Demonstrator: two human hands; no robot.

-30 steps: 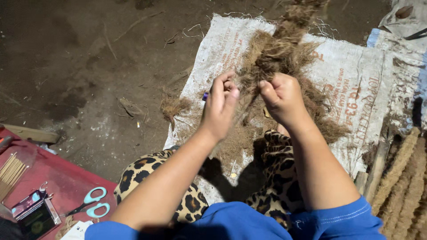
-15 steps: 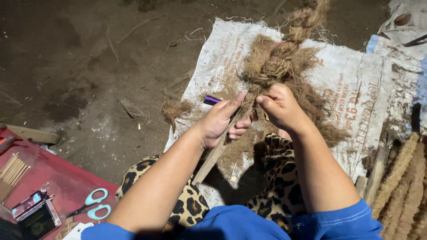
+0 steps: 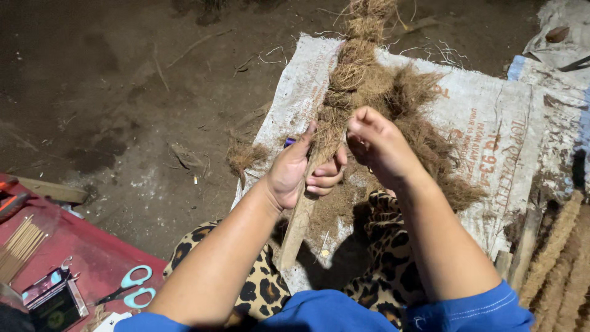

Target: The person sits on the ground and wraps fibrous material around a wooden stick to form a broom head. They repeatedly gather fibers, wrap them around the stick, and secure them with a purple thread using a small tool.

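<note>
My left hand [image 3: 301, 169] grips a wooden stick [image 3: 297, 227] wrapped in brown coconut fibre [image 3: 359, 77], low on the wrapped part. The stick slants down toward my knees. My right hand [image 3: 378, 144] is beside it on the right, fingers pinched on the fibre at the same height. The fibre-covered part runs up and away over a white woven sack [image 3: 491, 123] spread on the ground. Loose fibre lies heaped on the sack behind my hands. A small purple object [image 3: 289, 142] peeks out just left of my left thumb.
Dark earth floor lies to the left, with a small fibre tuft [image 3: 243, 155]. A red surface [image 3: 74, 246] at the lower left holds teal-handled scissors [image 3: 132, 288], thin sticks [image 3: 18, 249] and a small box [image 3: 52, 298]. Fibre-wrapped rods [image 3: 559, 258] lie at the right edge.
My left hand has dropped from the fibre clump and closed around the stick, which now shows below it. My right hand stays pinched on the fibre. The view has moved slightly closer.
</note>
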